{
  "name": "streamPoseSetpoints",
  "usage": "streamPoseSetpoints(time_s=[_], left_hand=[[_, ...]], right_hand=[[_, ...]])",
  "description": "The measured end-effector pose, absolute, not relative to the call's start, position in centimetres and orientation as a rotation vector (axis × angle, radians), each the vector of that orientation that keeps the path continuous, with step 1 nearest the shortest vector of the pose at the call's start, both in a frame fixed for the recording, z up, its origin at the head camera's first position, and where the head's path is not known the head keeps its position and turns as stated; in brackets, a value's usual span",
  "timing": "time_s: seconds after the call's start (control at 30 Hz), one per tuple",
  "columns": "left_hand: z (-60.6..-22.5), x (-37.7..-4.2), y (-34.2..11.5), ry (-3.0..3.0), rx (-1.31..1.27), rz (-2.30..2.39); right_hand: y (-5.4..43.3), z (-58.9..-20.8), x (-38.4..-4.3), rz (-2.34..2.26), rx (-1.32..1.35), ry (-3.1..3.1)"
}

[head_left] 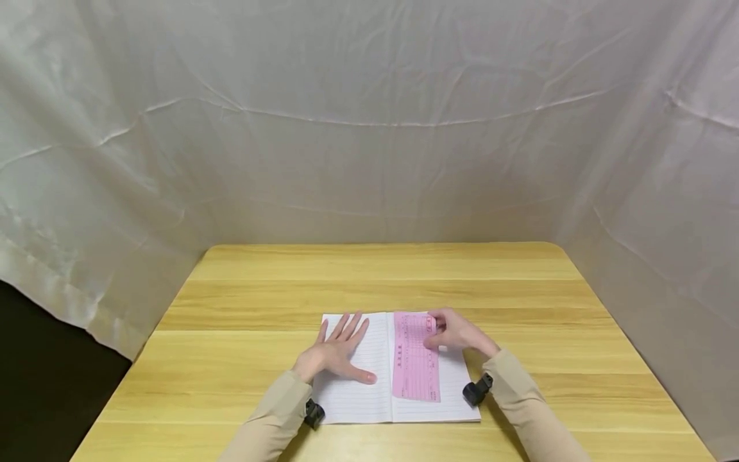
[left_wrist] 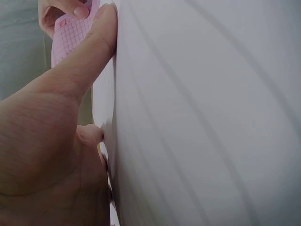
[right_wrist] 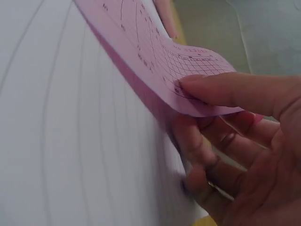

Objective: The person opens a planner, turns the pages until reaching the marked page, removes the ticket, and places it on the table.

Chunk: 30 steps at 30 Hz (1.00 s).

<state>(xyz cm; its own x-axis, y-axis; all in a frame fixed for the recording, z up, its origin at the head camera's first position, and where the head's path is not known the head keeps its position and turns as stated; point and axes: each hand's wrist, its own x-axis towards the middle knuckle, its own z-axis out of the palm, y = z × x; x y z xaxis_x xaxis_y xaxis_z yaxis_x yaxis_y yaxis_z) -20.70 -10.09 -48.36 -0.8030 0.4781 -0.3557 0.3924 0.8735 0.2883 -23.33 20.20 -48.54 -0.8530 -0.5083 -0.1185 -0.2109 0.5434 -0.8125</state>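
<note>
An open notebook [head_left: 359,404] with lined white pages lies on the wooden table. Over its right page is a pink printed slip [head_left: 417,366], turned sideways, with a form grid and red print. My right hand [head_left: 456,330] pinches the slip's right edge, thumb on top and fingers beneath. In the right wrist view the held part of the slip [right_wrist: 155,61] curves up off the page. My left hand [head_left: 337,356] rests on the left page with its fingers spread and straight. The left wrist view shows the left thumb [left_wrist: 89,52] against the paper.
The wooden table [head_left: 381,269] extends around the notebook on all sides. Pale cloth sheets [head_left: 381,160] hang behind the table and along both sides. A small black wrist camera [head_left: 314,414] sits on the left sleeve, another camera [head_left: 476,390] on the right.
</note>
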Motion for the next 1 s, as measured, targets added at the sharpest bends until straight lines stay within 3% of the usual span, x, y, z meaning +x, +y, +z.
streamPoseSetpoints(time_s=[0.33,1.0], left_hand=[[-49.5,-21.1,-10.8,2.601,0.668,0.389],[-49.1,-21.1,-10.9,2.588,0.66,0.369]], right_hand=[[22.2,-48.9,-23.3,-1.649,-0.356,2.1],[27.2,-49.7,-23.1,-1.89,0.06,2.066]])
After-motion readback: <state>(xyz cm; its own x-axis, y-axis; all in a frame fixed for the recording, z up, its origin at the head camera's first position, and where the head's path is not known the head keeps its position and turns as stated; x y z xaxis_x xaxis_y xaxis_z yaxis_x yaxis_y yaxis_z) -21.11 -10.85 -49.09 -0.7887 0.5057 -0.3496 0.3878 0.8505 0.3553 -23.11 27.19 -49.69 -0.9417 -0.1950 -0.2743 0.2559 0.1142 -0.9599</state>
